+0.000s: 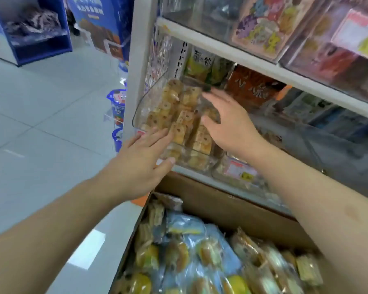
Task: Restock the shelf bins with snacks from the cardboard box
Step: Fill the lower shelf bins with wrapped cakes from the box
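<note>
A clear plastic shelf bin (145, 107) at the left end of the middle shelf holds several tan, ring-printed snack packets (185, 122). My left hand (145, 158) lies with straight fingers against the bin's front left corner, thumb under its lower edge. My right hand (227, 122) reaches into the bin with spread fingers resting on the packets. Below, an open cardboard box (221, 206) is full of wrapped snacks (191, 255) in blue, yellow and tan wrappers.
The white shelf unit (263, 66) carries more clear bins of packets above and to the right. A price-tagged bin (240, 170) sits right of the worked bin. Blue display stands (38, 30) stand across the tiled floor (40, 128) at left.
</note>
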The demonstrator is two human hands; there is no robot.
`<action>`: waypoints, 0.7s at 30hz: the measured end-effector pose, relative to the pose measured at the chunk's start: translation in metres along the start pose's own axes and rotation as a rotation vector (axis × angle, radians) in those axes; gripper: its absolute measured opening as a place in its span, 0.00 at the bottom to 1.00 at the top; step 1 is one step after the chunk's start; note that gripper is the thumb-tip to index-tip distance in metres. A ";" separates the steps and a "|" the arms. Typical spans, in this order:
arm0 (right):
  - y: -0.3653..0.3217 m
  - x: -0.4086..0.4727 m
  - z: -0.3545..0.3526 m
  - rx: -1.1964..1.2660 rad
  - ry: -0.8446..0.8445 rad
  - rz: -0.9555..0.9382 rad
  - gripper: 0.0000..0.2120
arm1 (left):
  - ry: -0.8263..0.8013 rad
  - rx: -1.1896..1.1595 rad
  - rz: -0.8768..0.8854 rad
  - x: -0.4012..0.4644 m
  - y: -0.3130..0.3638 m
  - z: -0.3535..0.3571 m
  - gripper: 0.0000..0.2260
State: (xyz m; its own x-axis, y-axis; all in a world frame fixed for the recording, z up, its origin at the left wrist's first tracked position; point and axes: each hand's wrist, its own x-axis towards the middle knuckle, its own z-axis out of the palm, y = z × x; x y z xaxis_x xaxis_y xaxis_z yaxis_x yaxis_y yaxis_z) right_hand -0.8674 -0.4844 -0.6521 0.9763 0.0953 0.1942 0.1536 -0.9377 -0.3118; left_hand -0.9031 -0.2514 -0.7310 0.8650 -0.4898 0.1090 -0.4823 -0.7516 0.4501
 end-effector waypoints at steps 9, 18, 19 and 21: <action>0.040 -0.237 0.031 0.202 -0.159 0.196 0.18 | -0.176 -0.097 0.076 -0.060 0.077 0.043 0.22; 0.088 -0.321 0.105 0.174 -0.527 0.415 0.29 | -0.261 0.063 -0.112 -0.141 0.056 0.086 0.28; 0.091 -0.320 0.112 0.178 -0.527 0.421 0.30 | -0.266 0.063 -0.116 -0.143 0.054 0.091 0.28; 0.094 -0.315 0.125 0.189 -0.510 0.446 0.29 | -0.287 0.069 -0.091 -0.143 0.050 0.100 0.28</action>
State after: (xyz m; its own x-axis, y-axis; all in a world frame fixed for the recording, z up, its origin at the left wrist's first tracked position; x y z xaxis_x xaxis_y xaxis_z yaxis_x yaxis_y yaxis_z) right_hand -1.1410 -0.5612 -0.8586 0.8950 -0.0966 -0.4355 -0.2992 -0.8541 -0.4254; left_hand -1.0654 -0.2632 -0.8129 0.8356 -0.5161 -0.1880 -0.4212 -0.8218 0.3837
